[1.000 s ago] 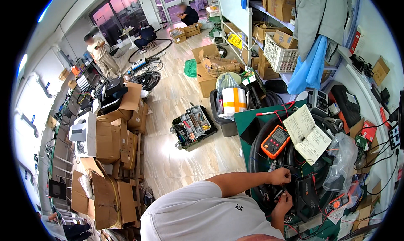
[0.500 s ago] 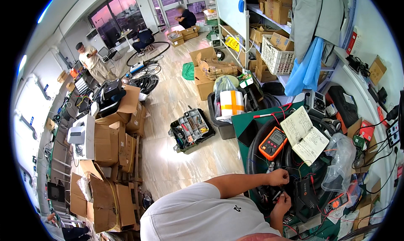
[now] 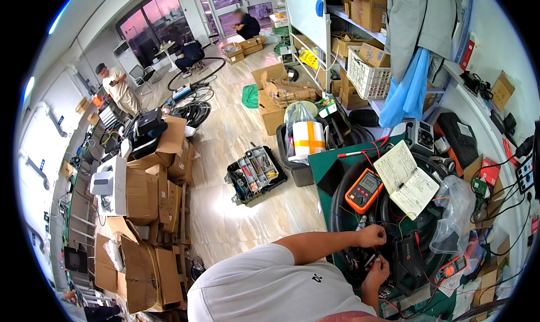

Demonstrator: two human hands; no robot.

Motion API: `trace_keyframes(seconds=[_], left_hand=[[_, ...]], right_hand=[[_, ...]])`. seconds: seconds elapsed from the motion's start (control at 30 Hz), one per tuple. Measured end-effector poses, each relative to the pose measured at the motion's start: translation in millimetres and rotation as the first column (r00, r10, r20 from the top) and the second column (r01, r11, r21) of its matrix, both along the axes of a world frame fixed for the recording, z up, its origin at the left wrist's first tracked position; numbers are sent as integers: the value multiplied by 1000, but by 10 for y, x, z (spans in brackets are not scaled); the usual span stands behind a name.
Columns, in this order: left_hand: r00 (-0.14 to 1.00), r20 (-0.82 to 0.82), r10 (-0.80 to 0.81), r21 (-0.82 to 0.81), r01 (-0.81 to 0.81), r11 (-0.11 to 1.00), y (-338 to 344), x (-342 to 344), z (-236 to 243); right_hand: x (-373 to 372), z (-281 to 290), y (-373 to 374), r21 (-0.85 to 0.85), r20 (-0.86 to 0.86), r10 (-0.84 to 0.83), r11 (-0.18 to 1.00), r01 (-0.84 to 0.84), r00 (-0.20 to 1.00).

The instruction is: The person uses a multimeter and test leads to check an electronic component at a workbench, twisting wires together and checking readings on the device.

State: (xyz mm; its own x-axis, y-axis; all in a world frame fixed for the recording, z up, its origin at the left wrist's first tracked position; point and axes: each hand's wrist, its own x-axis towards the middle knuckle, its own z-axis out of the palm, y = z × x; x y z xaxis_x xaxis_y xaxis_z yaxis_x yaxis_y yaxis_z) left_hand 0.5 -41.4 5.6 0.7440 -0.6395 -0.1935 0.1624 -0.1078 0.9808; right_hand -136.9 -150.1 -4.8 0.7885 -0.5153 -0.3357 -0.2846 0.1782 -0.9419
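Over the green workbench [image 3: 326, 206], my left hand [image 3: 372, 236] is closed with its fingertips pinched together; what is in them is too small to make out. Just below it, my right hand [image 3: 378, 271] is closed on a small dark piece with a pale edge, whose kind I cannot tell. A loop of thick black cable [image 3: 340, 209] lies around and under my hands. Beside them on the right stands a black box-shaped device [image 3: 409, 260]. An orange multimeter [image 3: 364, 191] rests on the cable above my left hand, next to an open notebook [image 3: 406, 178] with handwriting.
A second, smaller orange multimeter [image 3: 450, 268] and a clear plastic bag [image 3: 451, 209] lie on the bench's right. An open toolbox [image 3: 256, 174] sits on the floor. Cardboard boxes [image 3: 140, 195] are stacked at left. Several people are farther back, one standing person [image 3: 119, 88] among them.
My hands stay almost in place, close together over the cable. The view shifts slightly. The standing person in the back has lifted their head a little.
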Motion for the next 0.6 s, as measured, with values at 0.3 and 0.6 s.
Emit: trace_keyframes(seconds=[0.3, 0.6], left_hand=[[1000, 11, -12, 28, 12, 1000, 0, 22, -25], [1000, -3, 31, -38, -31, 999, -12, -5, -17]], right_hand=[[-1, 24, 6, -17, -21, -1, 1000, 0, 1000], [-12, -54, -10, -4, 17, -11, 1000, 11, 1000]])
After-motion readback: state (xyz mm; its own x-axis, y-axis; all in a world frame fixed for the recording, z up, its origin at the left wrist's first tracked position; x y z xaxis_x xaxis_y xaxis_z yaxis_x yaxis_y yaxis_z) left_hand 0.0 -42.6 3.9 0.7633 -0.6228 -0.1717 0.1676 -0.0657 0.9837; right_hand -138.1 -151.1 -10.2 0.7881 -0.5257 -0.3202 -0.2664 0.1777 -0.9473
